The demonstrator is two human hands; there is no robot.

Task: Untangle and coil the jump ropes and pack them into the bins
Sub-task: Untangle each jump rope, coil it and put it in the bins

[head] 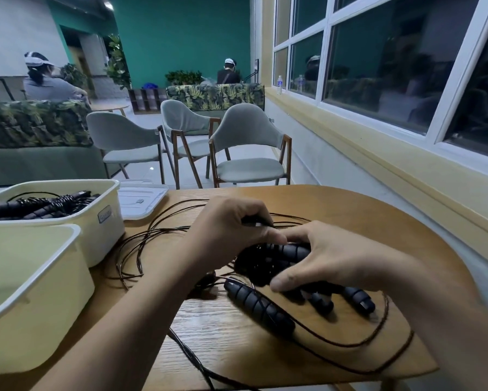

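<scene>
The counter point(350, 210) is grained matt wood; on it lie ribbed, rubbery-matt handles point(261, 307), thin glossy cords point(138, 258) and smooth cream plastic bins point(54, 306).

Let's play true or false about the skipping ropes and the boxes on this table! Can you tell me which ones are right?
1. The far bin has jump ropes in it. True.
2. The near bin is full of ropes. False: no ropes show inside it.
3. The right hand grips black handles. True.
4. A loose handle lies on the floor. False: it lies on the table.
5. The left hand reaches into a bin. False: it is over the table, fingers curled on a cord.
</scene>
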